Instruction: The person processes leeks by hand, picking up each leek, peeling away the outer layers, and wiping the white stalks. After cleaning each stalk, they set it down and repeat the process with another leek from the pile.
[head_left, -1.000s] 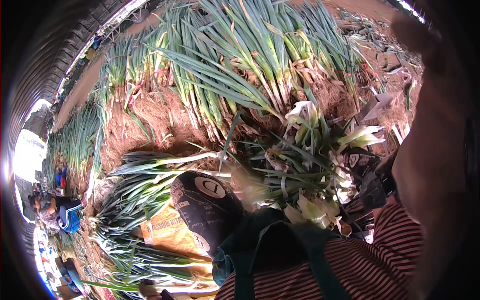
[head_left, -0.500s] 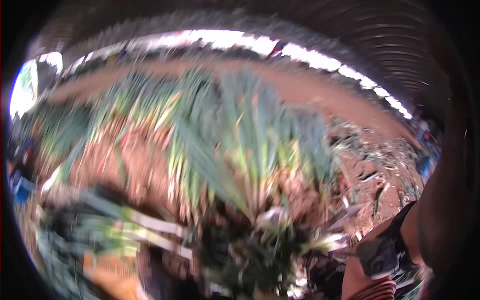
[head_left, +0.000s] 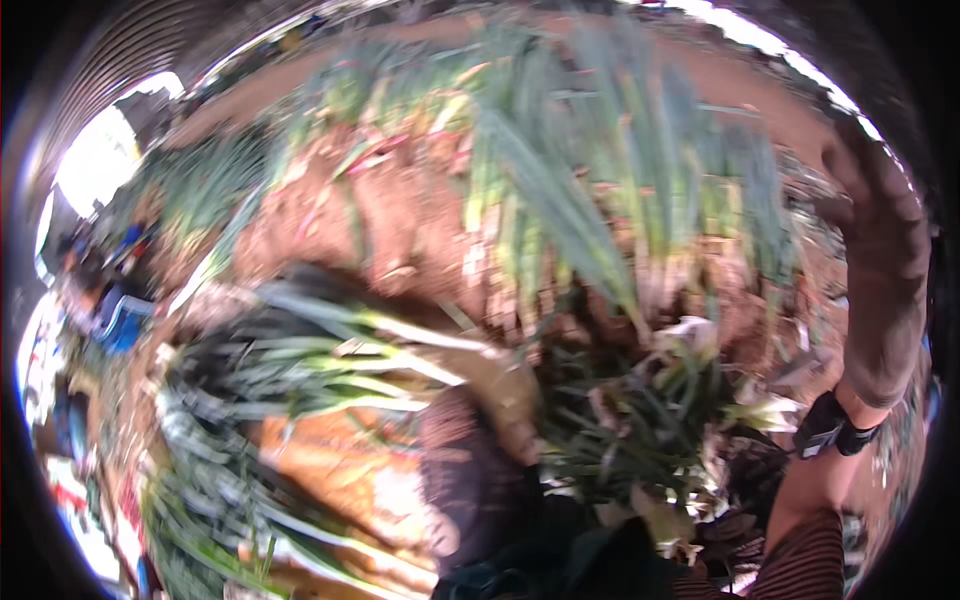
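Note:
My right hand, in a grey-brown glove, is raised at the far right with its fingers apart and nothing visible in them. A black watch-like band sits on that wrist, above a striped sleeve. Left of the hand, long green onions stand packed in a row, white stalks down. More green onions lie in a loose pile at the lower left, partly over an orange-yellow sheet or sack. My left hand does not show. A brown, blurred shape, perhaps clothing, covers part of the pile's right side.
Dark green leaf trimmings heap up at the lower middle. Reddish-brown soil lies between the row and the pile. A person in blue is at the left edge. Curved ribbed roofing arches overhead.
The view has swung down and left, so the onions and trimmings now appear farther right. More of the orange-yellow sheet shows. My right hand stays raised at the right, now with its fingers in sight.

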